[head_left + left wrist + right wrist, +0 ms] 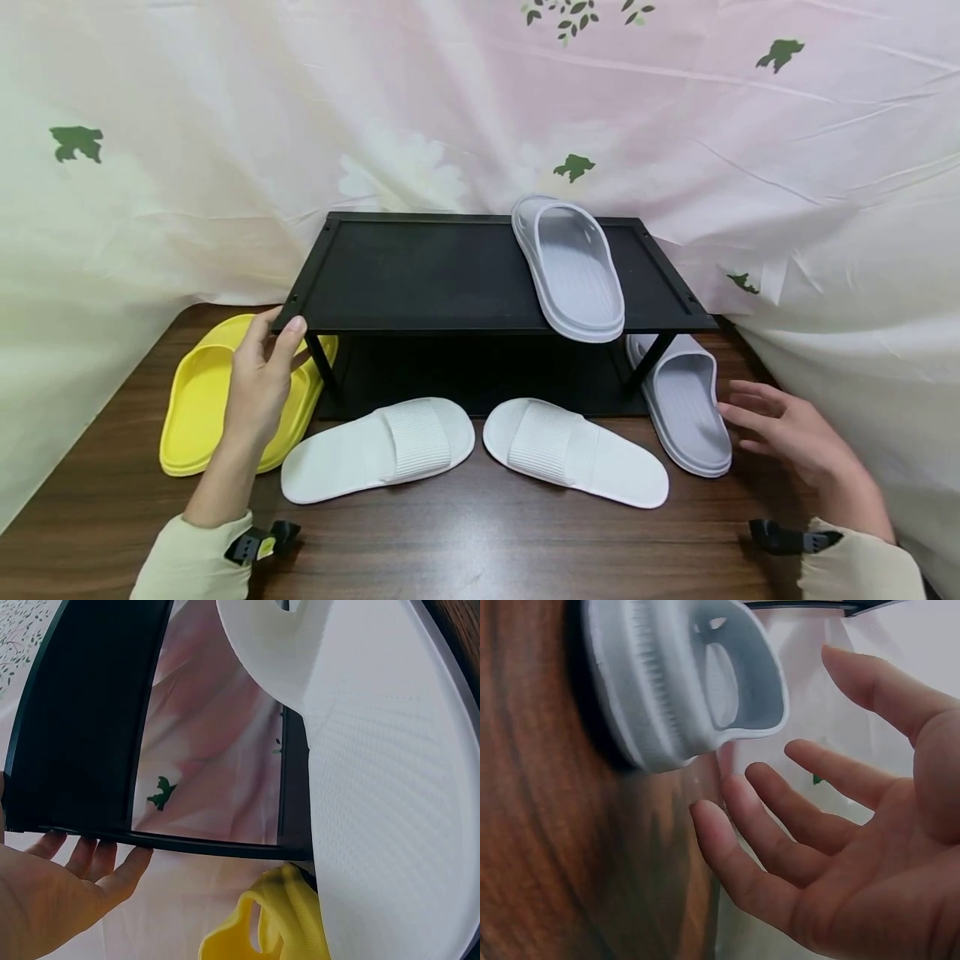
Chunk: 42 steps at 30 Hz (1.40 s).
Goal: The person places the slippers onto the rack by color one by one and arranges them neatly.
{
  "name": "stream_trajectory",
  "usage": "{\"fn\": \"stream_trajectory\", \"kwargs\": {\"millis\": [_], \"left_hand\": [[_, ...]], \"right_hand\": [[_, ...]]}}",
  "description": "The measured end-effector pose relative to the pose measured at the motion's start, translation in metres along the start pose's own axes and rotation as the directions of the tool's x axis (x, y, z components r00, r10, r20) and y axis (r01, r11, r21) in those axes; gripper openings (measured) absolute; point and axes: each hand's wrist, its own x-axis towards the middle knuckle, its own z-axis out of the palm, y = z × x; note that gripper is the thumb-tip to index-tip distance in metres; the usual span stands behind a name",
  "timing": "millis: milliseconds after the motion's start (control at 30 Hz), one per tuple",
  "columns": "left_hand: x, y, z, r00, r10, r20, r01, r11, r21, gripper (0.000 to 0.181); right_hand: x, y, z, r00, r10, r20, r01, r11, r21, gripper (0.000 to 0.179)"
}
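Observation:
At the front left corner of the black two-tier rack, my left hand grips the upper shelf, its thumb at the front edge and its fingertips along the side edge in the left wrist view. My right hand holds nothing, its fingers loosely bent and spread in the right wrist view. Beside it, a grey slipper lies on the table, partly under the rack's right end. A second grey slipper rests on the upper shelf, its heel jutting past the front edge.
Yellow slippers lie left of the rack, partly hidden by my left arm. Two white slippers lie in front of it, toes inward. A pale patterned cloth hangs behind and beside the wooden table.

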Motion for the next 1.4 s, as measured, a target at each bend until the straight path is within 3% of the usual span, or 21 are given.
{"fn": "stream_trajectory", "kwargs": {"millis": [267,767,1000,1233,1400], "left_hand": [[0.0,-0.001,0.0,1.0,0.01,0.004,-0.01,1.0,0.009,0.042],[0.0,-0.001,0.001,1.0,-0.013,-0.01,0.014,0.999,0.033,0.043],[0.001,0.0,0.001,1.0,-0.02,-0.004,0.02,0.998,0.053,0.044],[0.001,0.0,0.001,1.0,-0.029,-0.002,0.029,0.998,0.047,0.044],[0.001,-0.001,0.001,0.999,-0.034,-0.005,0.034,0.999,0.037,0.043]], "right_hand": [[0.002,0.004,-0.001,0.997,0.068,0.03,-0.065,0.996,-0.068,0.084],[0.009,0.009,0.004,0.986,0.14,0.087,-0.139,0.99,-0.013,0.087],[0.01,0.014,0.006,0.987,0.146,0.072,-0.148,0.989,0.023,0.082],[0.008,0.021,0.009,0.997,0.065,0.044,-0.067,0.996,0.057,0.069],[0.008,0.021,0.006,0.996,0.079,0.039,-0.081,0.995,0.059,0.068]]}}
